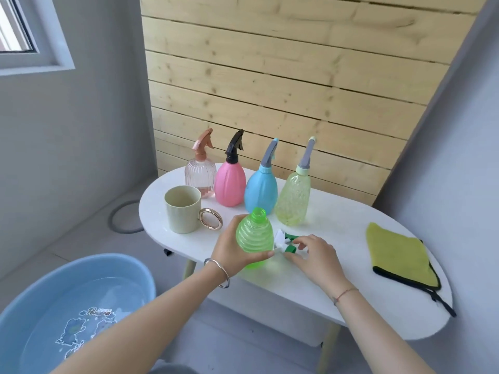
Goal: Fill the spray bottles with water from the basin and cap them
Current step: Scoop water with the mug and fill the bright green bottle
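Nearest, low left: blue basin (67,306) holding water over a cartoon print. On the white oval table (351,238), front to back: green ribbed bottle (255,238), upright and uncapped, fill level unreadable; green-and-white spray head (286,242) lying just beside it; beige cup (183,209); yellow cloth (399,257) at right; then a capped row of clear-pink bottle (200,179), pink bottle (230,182), blue bottle (261,190) and yellow bottle (293,198) before the plank wall (270,76). Left hand (232,249) wraps the green ribbed bottle, fingers curled round it; right hand (316,257) pinches the spray head with bent fingertips
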Available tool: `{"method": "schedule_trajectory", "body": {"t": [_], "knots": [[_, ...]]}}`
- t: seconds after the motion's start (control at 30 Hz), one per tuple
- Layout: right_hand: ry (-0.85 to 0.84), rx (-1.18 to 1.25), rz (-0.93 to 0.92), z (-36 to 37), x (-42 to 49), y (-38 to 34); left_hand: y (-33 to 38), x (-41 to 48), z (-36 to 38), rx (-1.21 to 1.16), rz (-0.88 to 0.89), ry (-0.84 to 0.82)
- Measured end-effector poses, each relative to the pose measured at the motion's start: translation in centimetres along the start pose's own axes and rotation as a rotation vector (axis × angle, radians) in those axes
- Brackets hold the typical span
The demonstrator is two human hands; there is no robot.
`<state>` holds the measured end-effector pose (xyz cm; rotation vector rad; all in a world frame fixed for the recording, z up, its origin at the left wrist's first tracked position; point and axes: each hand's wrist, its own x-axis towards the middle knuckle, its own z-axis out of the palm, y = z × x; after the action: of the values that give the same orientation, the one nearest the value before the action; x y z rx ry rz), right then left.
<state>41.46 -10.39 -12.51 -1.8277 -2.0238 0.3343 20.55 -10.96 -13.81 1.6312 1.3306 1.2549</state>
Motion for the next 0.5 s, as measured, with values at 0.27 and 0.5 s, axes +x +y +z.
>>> {"method": "schedule_trajectory", "body": {"t": [0.27, 0.5], "knots": [[0.088, -0.032, -0.045, 0.4, 0.5, 0.1, -0.7, 0.3, 0.1, 0.011, -0.012, -0.047], [0.323, 1.0, 0.05, -7.8, 1.7, -5.3, -0.8, 0.4, -0.3, 0.058, -0.013, -0.083]]}}
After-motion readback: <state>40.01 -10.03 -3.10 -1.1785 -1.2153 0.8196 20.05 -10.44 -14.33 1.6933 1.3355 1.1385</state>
